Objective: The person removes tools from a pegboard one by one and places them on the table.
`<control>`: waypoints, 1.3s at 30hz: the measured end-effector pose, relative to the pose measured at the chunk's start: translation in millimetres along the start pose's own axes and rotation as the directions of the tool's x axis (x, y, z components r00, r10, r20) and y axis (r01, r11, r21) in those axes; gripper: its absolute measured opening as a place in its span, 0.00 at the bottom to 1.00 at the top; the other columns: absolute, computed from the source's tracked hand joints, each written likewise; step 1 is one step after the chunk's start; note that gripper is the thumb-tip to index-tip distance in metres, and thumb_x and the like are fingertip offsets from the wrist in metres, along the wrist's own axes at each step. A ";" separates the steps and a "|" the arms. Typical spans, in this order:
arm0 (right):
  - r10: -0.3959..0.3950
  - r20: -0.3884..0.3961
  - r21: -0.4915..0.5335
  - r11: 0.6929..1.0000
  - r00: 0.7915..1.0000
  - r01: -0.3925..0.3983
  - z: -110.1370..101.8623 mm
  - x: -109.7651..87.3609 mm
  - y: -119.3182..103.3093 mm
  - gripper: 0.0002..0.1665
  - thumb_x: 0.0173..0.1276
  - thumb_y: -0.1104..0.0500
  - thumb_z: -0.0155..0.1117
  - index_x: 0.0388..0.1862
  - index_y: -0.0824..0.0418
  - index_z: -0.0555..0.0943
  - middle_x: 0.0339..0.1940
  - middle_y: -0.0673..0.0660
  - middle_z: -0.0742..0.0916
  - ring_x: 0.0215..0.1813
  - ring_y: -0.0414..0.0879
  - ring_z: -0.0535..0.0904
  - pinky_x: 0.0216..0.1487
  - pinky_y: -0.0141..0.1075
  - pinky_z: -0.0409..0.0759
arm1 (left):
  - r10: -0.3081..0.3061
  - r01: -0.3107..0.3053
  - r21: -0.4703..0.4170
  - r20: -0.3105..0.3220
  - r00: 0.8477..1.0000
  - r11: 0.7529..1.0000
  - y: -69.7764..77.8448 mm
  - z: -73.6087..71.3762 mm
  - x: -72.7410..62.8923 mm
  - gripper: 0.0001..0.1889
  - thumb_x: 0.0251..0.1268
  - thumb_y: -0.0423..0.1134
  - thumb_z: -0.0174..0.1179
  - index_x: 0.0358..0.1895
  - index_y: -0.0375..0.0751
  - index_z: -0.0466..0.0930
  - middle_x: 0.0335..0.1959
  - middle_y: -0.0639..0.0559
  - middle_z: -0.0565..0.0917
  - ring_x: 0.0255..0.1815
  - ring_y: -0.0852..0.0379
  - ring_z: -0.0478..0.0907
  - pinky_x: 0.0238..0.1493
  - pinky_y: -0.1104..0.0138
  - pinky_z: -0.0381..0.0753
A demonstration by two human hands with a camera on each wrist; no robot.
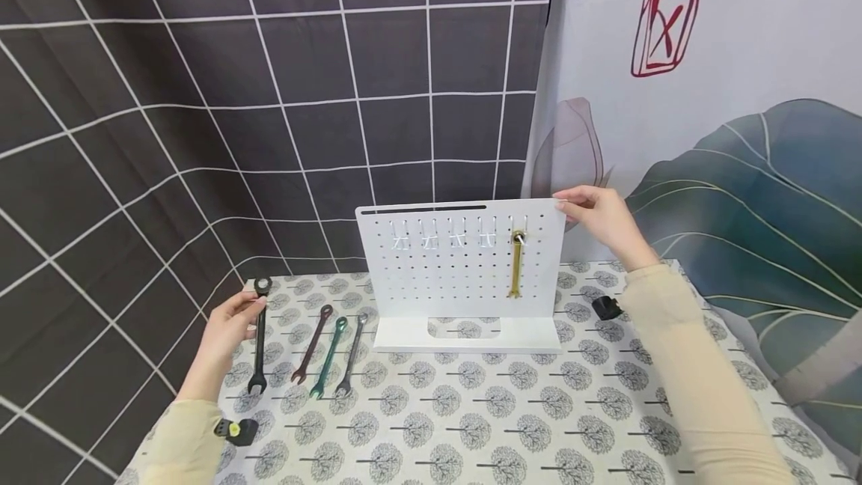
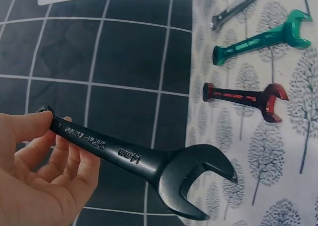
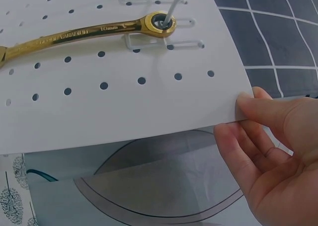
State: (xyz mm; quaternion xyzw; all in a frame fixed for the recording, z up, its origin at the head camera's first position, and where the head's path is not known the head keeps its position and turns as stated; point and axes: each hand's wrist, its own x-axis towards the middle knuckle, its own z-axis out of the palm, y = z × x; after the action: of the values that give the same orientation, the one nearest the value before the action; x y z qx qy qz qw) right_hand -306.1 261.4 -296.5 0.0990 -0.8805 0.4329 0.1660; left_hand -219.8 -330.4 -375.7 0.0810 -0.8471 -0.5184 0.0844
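My left hand [image 1: 231, 326] pinches a black combination wrench [image 1: 260, 343] near its ring end, its open jaw pointing down; "14mm" shows on its shank in the left wrist view. With thumb and fingers my right hand [image 1: 599, 217] grips the top right corner of a white pegboard [image 1: 465, 283] standing on a flat base. A gold combination wrench [image 1: 516, 268] hangs by its ring from the rightmost hook [image 3: 176, 7]. To the right of the black wrench, a dark red wrench [image 1: 313, 344], a green wrench [image 1: 328, 358] and a silver wrench [image 1: 352, 354] lie side by side on the table.
Several white wire hooks [image 1: 429, 234] run in a row along the pegboard's upper part, left of the gold wrench. A tree-patterned cloth [image 1: 458, 410] covers the table. Behind stand a dark gridded curtain [image 1: 303, 58] and a white printed one [image 1: 606, 21].
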 end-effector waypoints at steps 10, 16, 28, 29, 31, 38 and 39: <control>0.004 -0.019 -0.015 1.000 1.000 -0.004 -3.1 0.8 -3.2 0.19 0.74 0.54 0.65 0.57 0.63 0.84 0.44 0.63 0.89 0.32 0.32 0.82 0.42 0.28 0.78 | -0.022 0.016 0.090 0.062 0.998 0.996 -5.8 8.7 8.4 0.28 0.80 0.47 0.51 0.69 0.26 0.65 0.59 0.31 0.76 0.39 0.64 0.74 0.37 0.72 0.81; 0.001 -0.016 -0.011 1.000 1.000 -0.001 -3.7 0.8 -3.7 0.18 0.74 0.56 0.65 0.56 0.65 0.83 0.45 0.65 0.89 0.32 0.30 0.82 0.40 0.26 0.81 | -0.017 0.001 0.140 0.108 0.994 0.990 -10.4 15.8 11.5 0.26 0.80 0.45 0.51 0.67 0.25 0.66 0.57 0.31 0.76 0.45 0.54 0.75 0.41 0.67 0.81; 0.012 -0.001 -0.014 1.000 1.000 -0.012 -0.1 -0.1 -6.1 0.18 0.74 0.56 0.65 0.57 0.64 0.83 0.46 0.65 0.89 0.32 0.32 0.83 0.44 0.33 0.81 | -0.083 0.057 0.155 0.166 0.983 0.986 -37.0 22.6 14.7 0.25 0.79 0.41 0.51 0.67 0.22 0.64 0.56 0.29 0.76 0.38 0.54 0.71 0.38 0.62 0.81; 0.013 -0.003 -0.017 1.000 1.000 -0.013 -0.4 -0.3 -6.4 0.17 0.74 0.56 0.65 0.57 0.63 0.83 0.46 0.65 0.89 0.32 0.32 0.83 0.45 0.35 0.81 | -0.089 0.063 0.157 0.165 0.982 0.986 -38.5 22.6 15.3 0.26 0.79 0.41 0.51 0.67 0.22 0.64 0.56 0.29 0.75 0.39 0.53 0.72 0.40 0.61 0.81; 0.015 -0.004 -0.016 1.000 1.000 -0.015 -1.1 -0.4 -6.2 0.18 0.74 0.55 0.65 0.57 0.63 0.83 0.46 0.64 0.89 0.33 0.33 0.83 0.46 0.36 0.81 | -0.098 0.072 0.160 0.165 0.981 0.985 -40.9 22.5 15.7 0.26 0.79 0.41 0.51 0.68 0.22 0.64 0.57 0.27 0.74 0.40 0.52 0.72 0.41 0.60 0.82; 0.015 0.001 -0.008 1.000 1.000 -0.015 -1.1 -1.7 -3.4 0.19 0.74 0.54 0.65 0.57 0.64 0.83 0.47 0.65 0.89 0.33 0.31 0.82 0.40 0.25 0.79 | -0.103 0.079 0.134 0.177 0.979 0.988 -50.9 20.8 18.5 0.25 0.79 0.38 0.51 0.67 0.22 0.64 0.54 0.29 0.76 0.26 0.60 0.67 0.28 0.68 0.76; 0.013 0.001 -0.006 1.000 1.000 -0.013 -0.8 -1.9 -3.0 0.19 0.74 0.54 0.65 0.57 0.64 0.83 0.47 0.65 0.89 0.33 0.31 0.82 0.40 0.24 0.79 | -0.103 0.081 0.128 0.179 0.978 0.988 -52.0 20.5 19.0 0.24 0.79 0.38 0.51 0.67 0.22 0.64 0.53 0.30 0.77 0.25 0.61 0.67 0.27 0.69 0.75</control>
State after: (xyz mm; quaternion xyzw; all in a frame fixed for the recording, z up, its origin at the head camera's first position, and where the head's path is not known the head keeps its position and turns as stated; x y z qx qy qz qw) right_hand -303.3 260.3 -294.6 0.0931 -0.8825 0.4313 0.1630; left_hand -240.4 -340.2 -430.1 0.0766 -0.8763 -0.4750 -0.0238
